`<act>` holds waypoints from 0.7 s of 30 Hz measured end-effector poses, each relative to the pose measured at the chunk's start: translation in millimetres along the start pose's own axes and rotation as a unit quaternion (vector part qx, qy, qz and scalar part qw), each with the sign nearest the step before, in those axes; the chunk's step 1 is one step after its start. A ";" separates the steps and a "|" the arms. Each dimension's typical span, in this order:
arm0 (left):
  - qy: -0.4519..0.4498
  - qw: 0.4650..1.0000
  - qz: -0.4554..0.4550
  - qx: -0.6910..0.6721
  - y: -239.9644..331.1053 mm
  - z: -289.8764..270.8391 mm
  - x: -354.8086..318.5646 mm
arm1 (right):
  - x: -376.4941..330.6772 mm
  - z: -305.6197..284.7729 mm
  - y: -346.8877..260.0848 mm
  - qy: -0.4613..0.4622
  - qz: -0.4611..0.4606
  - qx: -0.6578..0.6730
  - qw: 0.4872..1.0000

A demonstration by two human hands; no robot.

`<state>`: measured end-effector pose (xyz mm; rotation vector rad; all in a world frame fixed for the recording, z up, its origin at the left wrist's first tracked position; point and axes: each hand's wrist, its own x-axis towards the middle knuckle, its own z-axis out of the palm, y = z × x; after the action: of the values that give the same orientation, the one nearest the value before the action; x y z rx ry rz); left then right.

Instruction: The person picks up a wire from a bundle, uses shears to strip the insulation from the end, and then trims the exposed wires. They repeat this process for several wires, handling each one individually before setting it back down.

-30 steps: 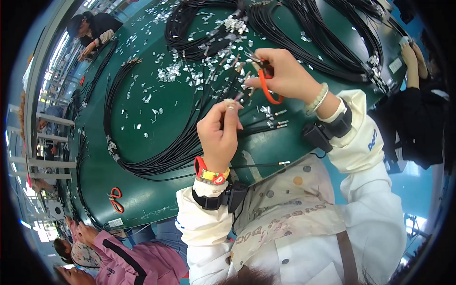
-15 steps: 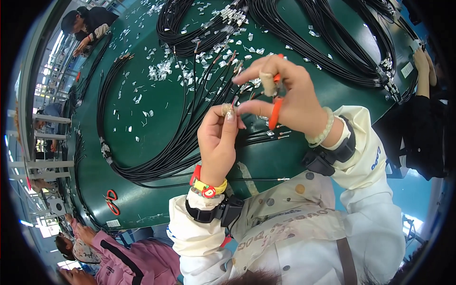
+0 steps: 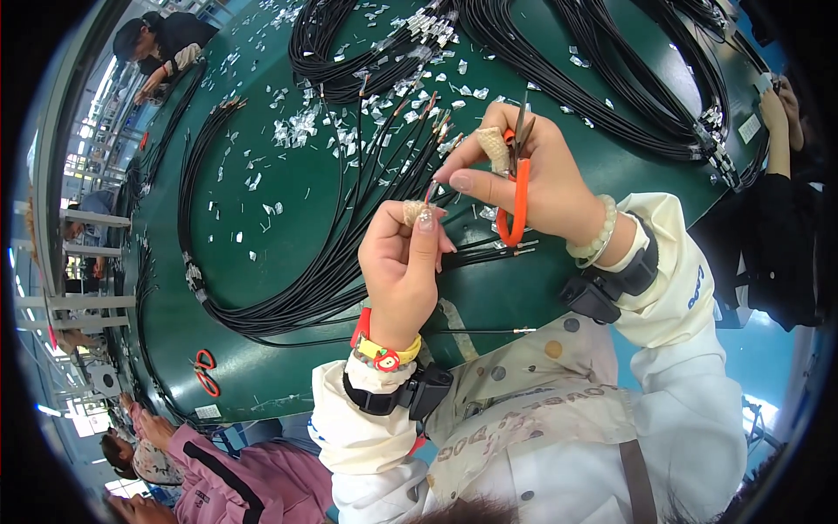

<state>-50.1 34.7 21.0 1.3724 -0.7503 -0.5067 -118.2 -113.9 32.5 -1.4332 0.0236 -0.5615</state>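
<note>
My left hand (image 3: 403, 275) is closed in a pinch on a black cable, whose stripped reddish end (image 3: 431, 190) sticks up past the thumb. In my right hand (image 3: 554, 179) lies a pair of orange-handled scissors (image 3: 522, 205), tucked against the palm with the blades pointing away from me. The thumb and forefinger of that hand come together close to the stripped end; whether they touch it I cannot tell. Tape wraps a finger on each hand. Below and behind the hands a bundle of black cables (image 3: 288, 313) curves over the green table (image 3: 262, 218), several bare ends fanned out.
Red-handled scissors (image 3: 206, 372) rest near the table's front left edge. Coiled black cables (image 3: 559, 92) lie at the far side and right. Clear and whitish scraps (image 3: 297, 129) litter the tabletop. Co-workers sit left and right; one wears a pink top (image 3: 253, 472).
My right hand has turned, so the scissors' blades and handle loop now show more. Its thumb has moved up off the left fingertips towards its forefinger. The left hand has barely shifted.
</note>
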 end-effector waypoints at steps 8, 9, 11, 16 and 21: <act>-0.033 0.999 0.025 0.030 -3.8 1.7 -1.3 | -1.8 -6.9 -1.4 -0.035 0.038 0.059 0.997; -0.025 0.996 0.052 0.069 -3.5 2.7 -1.8 | -2.0 -7.8 -2.6 -0.042 0.063 0.074 0.994; -0.034 0.978 0.141 0.150 -5.5 -3.2 1.3 | -0.7 -8.5 -2.3 -0.046 0.071 0.090 0.992; -0.032 0.889 0.310 0.335 -5.1 -6.6 3.2 | -1.8 -10.4 -4.2 -0.065 0.071 0.090 0.991; -0.023 0.870 0.324 0.370 -2.9 -5.4 3.3 | -2.0 -15.5 -16.5 -0.087 0.008 -0.025 0.996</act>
<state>-43.6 35.7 18.5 1.6718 -1.4670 0.3346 -131.1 -128.0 44.8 -1.5246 -0.0890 -0.4233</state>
